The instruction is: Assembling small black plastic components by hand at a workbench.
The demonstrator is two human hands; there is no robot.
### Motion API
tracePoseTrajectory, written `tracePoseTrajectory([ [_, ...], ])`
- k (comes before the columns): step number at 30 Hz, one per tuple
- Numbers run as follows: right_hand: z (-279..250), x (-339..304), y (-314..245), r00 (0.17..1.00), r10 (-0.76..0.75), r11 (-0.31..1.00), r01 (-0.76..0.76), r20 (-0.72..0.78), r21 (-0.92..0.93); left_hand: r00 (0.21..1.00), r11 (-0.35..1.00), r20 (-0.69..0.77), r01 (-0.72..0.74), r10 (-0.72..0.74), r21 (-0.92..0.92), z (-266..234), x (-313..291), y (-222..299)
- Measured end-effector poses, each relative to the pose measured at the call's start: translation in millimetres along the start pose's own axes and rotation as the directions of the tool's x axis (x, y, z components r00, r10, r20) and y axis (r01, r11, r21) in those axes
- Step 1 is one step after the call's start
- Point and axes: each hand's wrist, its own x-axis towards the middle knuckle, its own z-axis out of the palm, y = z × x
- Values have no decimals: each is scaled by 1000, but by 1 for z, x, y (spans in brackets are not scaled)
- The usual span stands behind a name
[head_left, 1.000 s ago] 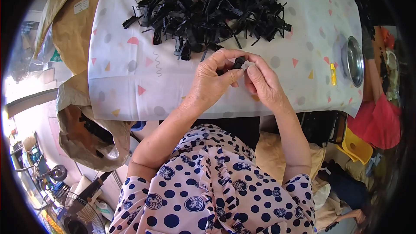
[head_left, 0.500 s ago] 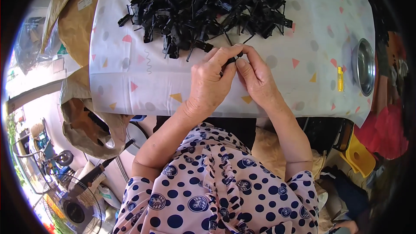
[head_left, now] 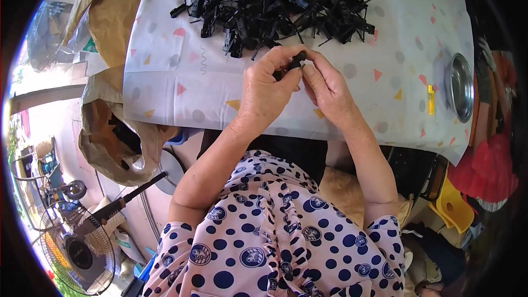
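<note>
My left hand (head_left: 268,85) and my right hand (head_left: 331,91) meet over the near half of the table. Between their fingertips is a small black plastic part (head_left: 297,59), mostly covered by the fingers. The left thumb and fingers wrap round it. From the other side, my right thumb and forefinger pinch at its end; the exact contact is too small to make out. Just beyond my hands lies a tangled heap of black plastic parts (head_left: 275,8), with thin arms sticking out.
A patterned white cloth (head_left: 374,115) covers the table. Toward the right edge are a steel bowl (head_left: 462,88) and a small yellow item (head_left: 431,100). At left, an open bag (head_left: 151,151) with dark pieces inside hangs near the edge, above a standing fan (head_left: 80,250).
The whole view has shifted and tilted slightly. My hands remain together on the black part, which now shows more between the fingertips.
</note>
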Motion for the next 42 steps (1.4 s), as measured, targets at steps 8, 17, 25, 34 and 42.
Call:
tracePoseTrajectory([
  [8,21,-17,-19,999,8,997,-12,-50,-73,948,909,-2,-304,318,287,-10,-19,5],
  [17,68,-26,-5,986,-103,995,103,-130,-11,827,715,56,-516,559,471,-42,-32,-1],
  [25,68,-21,-20,993,-116,988,118,17,-105,988,894,84,-79,129,-441,-86,-45,12],
  [34,75,-1,-26,993,-37,969,9,108,247,967,850,252,105,34,-516,-101,-47,3],
  [42,79,1,-14,978,106,983,-131,178,131,965,984,225,-101,133,-149,-101,-51,-7],
])
